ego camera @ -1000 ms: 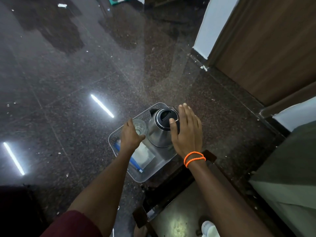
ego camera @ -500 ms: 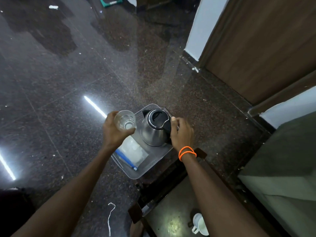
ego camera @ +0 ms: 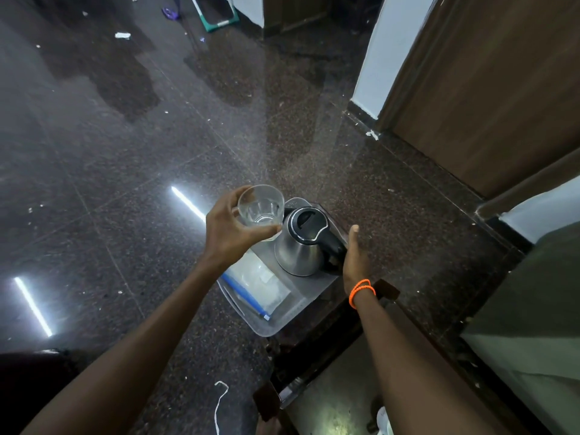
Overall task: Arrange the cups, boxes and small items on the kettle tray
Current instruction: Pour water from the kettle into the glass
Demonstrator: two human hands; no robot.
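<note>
A clear plastic tray (ego camera: 282, 330) lies on the dark granite floor. On it stand a steel kettle (ego camera: 299, 252) with a black lid and a flat zip bag (ego camera: 262, 282) with a blue strip. My left hand (ego camera: 227, 235) grips a clear drinking glass (ego camera: 260, 208), held above the tray's far left corner, next to the kettle. My right hand (ego camera: 356, 259) is against the kettle's black handle with the thumb pointing up. Its fingers are hidden behind the handle.
A dark wooden frame (ego camera: 314, 359) sits just in front of the tray, with a white cup (ego camera: 384, 422) below it at the bottom edge. A wooden door (ego camera: 486, 89) and grey bedding (ego camera: 533, 309) fill the right side. Scraps litter the floor.
My left hand took the glass off the tray and raised it above the far left corner. My right hand went from flat over the kettle to its handle, thumb now raised.
</note>
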